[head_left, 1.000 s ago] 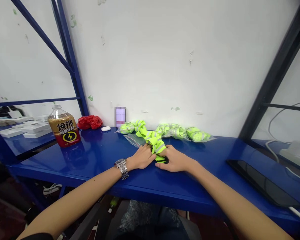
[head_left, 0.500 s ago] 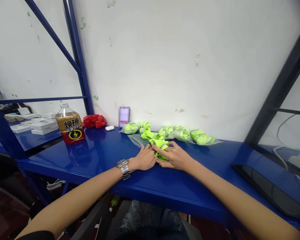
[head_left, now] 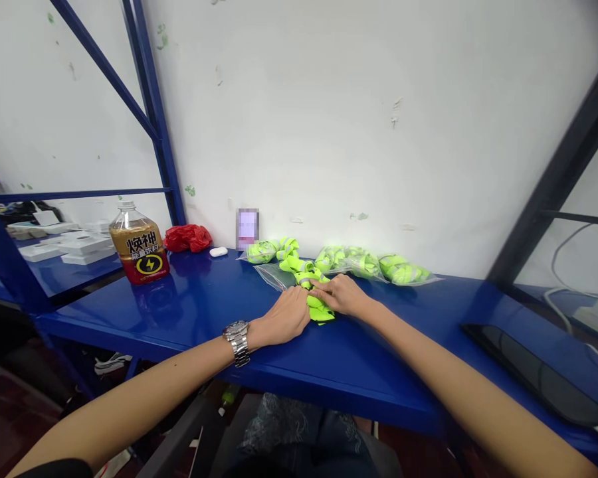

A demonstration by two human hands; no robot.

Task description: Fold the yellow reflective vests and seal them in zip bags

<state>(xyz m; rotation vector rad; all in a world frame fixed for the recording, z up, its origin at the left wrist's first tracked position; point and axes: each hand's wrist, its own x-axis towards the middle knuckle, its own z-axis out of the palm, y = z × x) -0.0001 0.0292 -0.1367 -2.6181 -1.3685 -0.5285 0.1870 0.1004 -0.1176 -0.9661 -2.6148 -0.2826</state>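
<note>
A neon-yellow reflective strap (head_left: 321, 311) with grey stripes lies bunched on the blue table between my hands, its loose length running back toward the wall. My left hand (head_left: 290, 315), with a metal watch on the wrist, is closed at the strap's left side. From the right, my right hand (head_left: 343, 295) pinches the strap's upper part with thumb and fingers. Just behind my left hand lies a flat clear zip bag (head_left: 273, 276). Farther back are several clear bags packed with the same yellow material, one bag (head_left: 403, 271) at the right end.
A large drink bottle (head_left: 139, 244) stands at the left, near a red plastic bag (head_left: 188, 238) and a small white case (head_left: 218, 252). A phone (head_left: 248, 229) leans on the wall. A dark tablet-like device (head_left: 533, 372) lies at the right of the blue table (head_left: 199, 309).
My right hand has moved up and slightly back along the strap, its fingers drawing together. My left hand has shifted slightly left, exposing more of the strap's near end.
</note>
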